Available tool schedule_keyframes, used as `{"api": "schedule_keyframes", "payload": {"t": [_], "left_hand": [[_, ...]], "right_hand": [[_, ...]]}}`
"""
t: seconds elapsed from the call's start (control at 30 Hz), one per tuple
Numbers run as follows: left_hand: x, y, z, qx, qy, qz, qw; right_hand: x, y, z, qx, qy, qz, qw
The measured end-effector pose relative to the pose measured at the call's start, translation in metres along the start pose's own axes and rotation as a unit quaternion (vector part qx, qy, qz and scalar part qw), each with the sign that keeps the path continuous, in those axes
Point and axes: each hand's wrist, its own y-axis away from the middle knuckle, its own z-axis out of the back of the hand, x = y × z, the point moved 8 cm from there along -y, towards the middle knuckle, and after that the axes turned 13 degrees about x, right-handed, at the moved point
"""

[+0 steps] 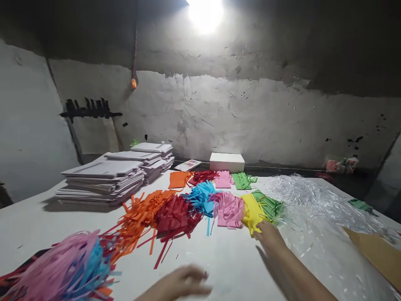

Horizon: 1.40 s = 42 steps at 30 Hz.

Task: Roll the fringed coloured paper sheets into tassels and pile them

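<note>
My right hand (270, 235) reaches forward over the white table (225, 259) and its fingertips touch the near end of a bundle of yellow paper strips (252, 212); the fingers are turned away and partly hidden. My left hand (184, 282) hovers low near the front edge, blurred, fingers loosely curled with nothing seen in it. Beside the yellow bundle lie green strips (268, 205), pink strips (230, 209), blue strips (200, 196), dark red strips (175, 217) and orange strips (142, 219). A mixed pink and blue heap (67, 267) lies at the near left.
Stacks of white sheets (103, 179) stand at the far left. A white box (227, 162) sits by the back wall, with more coloured bundles (224, 179) before it. Clear shredded plastic (310, 205) covers the right side, with brown cardboard (377, 253) at the right edge.
</note>
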Motion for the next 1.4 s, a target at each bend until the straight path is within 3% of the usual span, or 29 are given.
{"api": "schedule_keyframes", "payload": {"t": [0.07, 0.13, 0.2, 0.3, 0.43, 0.67, 0.87, 1.0, 1.2, 1.4], "left_hand": [[-0.036, -0.076, -0.027, 0.132, -0.043, -0.092, 0.986], [-0.060, -0.152, -0.045, 0.120, -0.134, -0.112, 0.977], [-0.068, -0.216, -0.069, 0.105, -0.164, -0.095, 0.976], [-0.065, -0.268, -0.103, 0.099, -0.186, -0.089, 0.974], [-0.057, -0.274, -0.118, 0.072, -0.181, -0.096, 0.976], [-0.053, -0.263, -0.099, -0.011, -0.116, -0.080, 0.990], [-0.064, -0.265, -0.090, 0.001, -0.023, -0.139, 0.990], [-0.060, -0.264, -0.091, 0.018, 0.017, -0.164, 0.986], [-0.041, -0.278, -0.096, 0.032, -0.002, -0.165, 0.986], [-0.050, -0.288, -0.089, 0.052, -0.035, -0.192, 0.979]], "right_hand": [[-0.007, -0.027, -0.009, 0.004, -0.005, -0.016, 1.000], [-0.018, -0.041, -0.017, 0.008, -0.020, -0.024, 0.999], [-0.031, -0.048, -0.019, 0.005, -0.047, -0.027, 0.999], [-0.044, -0.050, -0.012, -0.008, -0.097, -0.020, 0.995], [-0.047, -0.050, -0.002, 0.003, -0.152, 0.015, 0.988], [-0.039, -0.024, 0.026, -0.047, -0.141, 0.074, 0.986], [-0.015, -0.019, 0.032, -0.090, -0.044, 0.128, 0.987], [-0.013, -0.028, 0.037, -0.107, -0.019, 0.134, 0.985], [-0.018, -0.029, 0.051, -0.125, -0.030, 0.144, 0.981], [-0.022, -0.022, 0.060, -0.132, -0.050, 0.162, 0.977]]}}
